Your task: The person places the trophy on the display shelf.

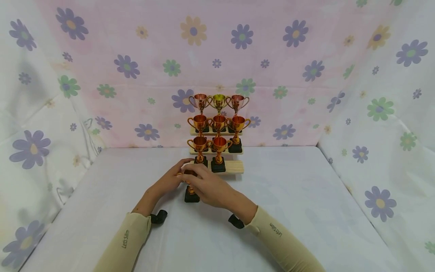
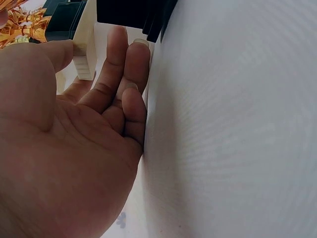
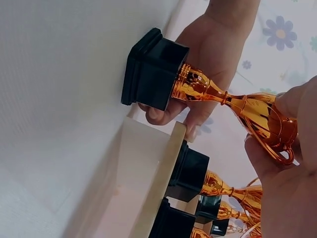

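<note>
My right hand [image 1: 212, 187] grips a gold-orange trophy cup [image 3: 260, 116] by its bowl, with thumb and fingers around it. Its black square base [image 1: 192, 195] hangs or stands just in front of the stand; whether it touches the table cannot be told. At the left end of the wooden tiered stand [image 1: 234, 166] is my left hand [image 1: 166, 181]. In the left wrist view, its thumb [image 2: 60, 53] lies against the end of the lowest board [image 2: 85, 62], and the index finger passes behind that board. Two orange trophies, one of them here [image 1: 218, 149], stand upright on the lowest board.
Higher boards carry more trophies: orange ones [image 1: 238, 126] on the middle tier, pinkish ones [image 1: 237, 102] and a yellow-gold one [image 1: 219, 101] on top. White cloth covers the table [image 1: 289, 204]. A flowered curtain [image 1: 217, 45] hangs behind and at both sides.
</note>
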Motion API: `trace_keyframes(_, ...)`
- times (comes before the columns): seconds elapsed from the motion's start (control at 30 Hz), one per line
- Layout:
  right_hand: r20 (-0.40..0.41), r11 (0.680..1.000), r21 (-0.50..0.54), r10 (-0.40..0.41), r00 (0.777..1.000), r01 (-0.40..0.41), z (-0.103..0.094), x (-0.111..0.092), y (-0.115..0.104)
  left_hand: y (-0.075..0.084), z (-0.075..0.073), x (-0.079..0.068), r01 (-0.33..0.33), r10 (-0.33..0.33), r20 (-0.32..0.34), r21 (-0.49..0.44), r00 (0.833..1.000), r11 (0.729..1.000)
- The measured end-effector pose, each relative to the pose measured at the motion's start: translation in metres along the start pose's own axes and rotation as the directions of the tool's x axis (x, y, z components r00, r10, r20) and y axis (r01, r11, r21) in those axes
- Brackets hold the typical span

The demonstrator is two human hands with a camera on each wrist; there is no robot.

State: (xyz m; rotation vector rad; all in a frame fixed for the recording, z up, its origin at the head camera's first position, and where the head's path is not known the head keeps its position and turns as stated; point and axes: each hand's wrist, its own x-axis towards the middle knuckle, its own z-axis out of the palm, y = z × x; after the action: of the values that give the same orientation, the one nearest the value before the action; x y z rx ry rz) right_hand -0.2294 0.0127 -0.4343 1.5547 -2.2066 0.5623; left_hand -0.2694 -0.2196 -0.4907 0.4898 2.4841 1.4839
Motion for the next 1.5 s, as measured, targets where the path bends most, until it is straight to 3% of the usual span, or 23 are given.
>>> trace_keyframes(0.3,0.007,0.999,0.053,-0.006,1.000,0.006,-0.008,-0.001,-0.001,-0.003,0.001,0.000,0.021,-0.021,0.009,0.018,1.000,1.000)
trace_keyframes(0.63,0.013,0.991,0.135,-0.013,1.000,0.011,-0.023,0.000,-0.001,0.002,0.000,0.002,0.012,-0.011,0.023,-0.026,1.000,1.000)
trace_keyframes(1.0,0.020,0.995,0.093,-0.038,0.999,0.036,-0.056,-0.003,-0.007,0.000,0.000,0.002,0.049,-0.049,0.016,-0.023,0.999,0.999)
trace_keyframes(1.27,-0.003,0.990,0.105,-0.091,0.996,0.090,-0.071,-0.006,-0.005,0.001,-0.002,0.002,0.035,-0.035,0.028,0.012,0.999,0.999)
trace_keyframes(1.5,0.005,0.989,0.133,-0.072,0.997,0.070,-0.082,-0.009,-0.002,0.001,-0.002,0.006,0.022,-0.023,0.050,0.019,0.998,1.000)
